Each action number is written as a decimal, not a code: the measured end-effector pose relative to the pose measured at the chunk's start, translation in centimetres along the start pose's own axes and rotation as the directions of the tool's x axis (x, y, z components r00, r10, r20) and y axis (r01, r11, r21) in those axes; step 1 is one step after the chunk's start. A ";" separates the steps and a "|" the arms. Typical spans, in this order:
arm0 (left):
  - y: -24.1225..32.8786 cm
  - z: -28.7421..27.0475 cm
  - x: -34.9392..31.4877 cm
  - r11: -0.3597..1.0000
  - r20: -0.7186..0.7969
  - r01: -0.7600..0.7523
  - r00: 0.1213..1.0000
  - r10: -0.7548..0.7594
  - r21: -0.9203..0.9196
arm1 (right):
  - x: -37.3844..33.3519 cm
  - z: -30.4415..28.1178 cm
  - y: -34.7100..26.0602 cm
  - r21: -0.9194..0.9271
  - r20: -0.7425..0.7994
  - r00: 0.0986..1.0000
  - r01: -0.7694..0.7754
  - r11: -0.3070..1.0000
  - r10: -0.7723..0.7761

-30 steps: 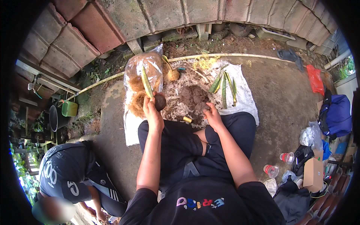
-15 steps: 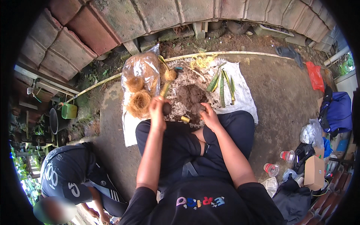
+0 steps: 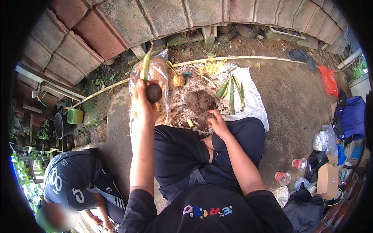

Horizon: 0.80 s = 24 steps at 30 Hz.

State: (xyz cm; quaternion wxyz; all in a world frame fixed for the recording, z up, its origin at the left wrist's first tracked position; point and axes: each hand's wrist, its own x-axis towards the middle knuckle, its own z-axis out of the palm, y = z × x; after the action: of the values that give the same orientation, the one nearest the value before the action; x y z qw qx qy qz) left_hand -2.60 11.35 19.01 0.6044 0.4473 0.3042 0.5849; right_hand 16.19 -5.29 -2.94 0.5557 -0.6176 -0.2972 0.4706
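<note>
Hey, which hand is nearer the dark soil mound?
Right: the right hand is at the near edge of the soil mound; the left hand is off to its left.

We wear a black short-sleeved T-shirt [image 3: 171, 218], multicoloured lettering [image 3: 207, 211] across its chest, and dark navy trousers [image 3: 180, 151] with a grey strap [image 3: 199, 177]. Our left hand [image 3: 143, 105] and right hand [image 3: 218, 126] are bare.

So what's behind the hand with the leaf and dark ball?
Behind the left hand, which holds the leaf and dark ball, part of a clear plastic bag with brown fibre inside shows. Whatever lies directly behind the hand is covered.
</note>
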 end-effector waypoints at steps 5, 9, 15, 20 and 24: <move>-2.0 0.4 -2.0 0.974 0.049 0.211 0.977 -0.208 -0.083 | -0.6 0.5 -3.3 0.167 0.151 0.960 -0.260 0.951 0.236; -1.5 1.1 -2.3 0.975 0.136 0.212 0.970 -0.202 -0.068 | -0.3 3.3 -6.9 0.102 0.212 0.970 -0.144 0.984 0.119; -0.6 1.5 -2.9 0.972 0.189 0.225 0.960 -0.208 -0.070 | -0.6 7.7 -15.4 -0.121 0.434 0.875 0.290 0.949 -0.212; 0.4 -0.1 -2.5 0.978 0.119 0.190 0.977 -0.179 -0.084 | -0.2 6.7 -13.3 -0.188 0.405 0.863 0.403 0.896 -0.303; 2.1 -2.7 -1.2 0.978 0.047 0.151 0.988 -0.146 -0.146 | -0.8 3.0 -10.2 -0.368 0.293 0.953 0.040 0.929 0.075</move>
State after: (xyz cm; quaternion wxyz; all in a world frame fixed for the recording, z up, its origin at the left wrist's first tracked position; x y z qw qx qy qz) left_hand -6.08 10.50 19.64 0.6836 0.3875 0.2812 0.5509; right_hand 14.76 -2.67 7.30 0.3733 -0.6346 -0.4560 0.5000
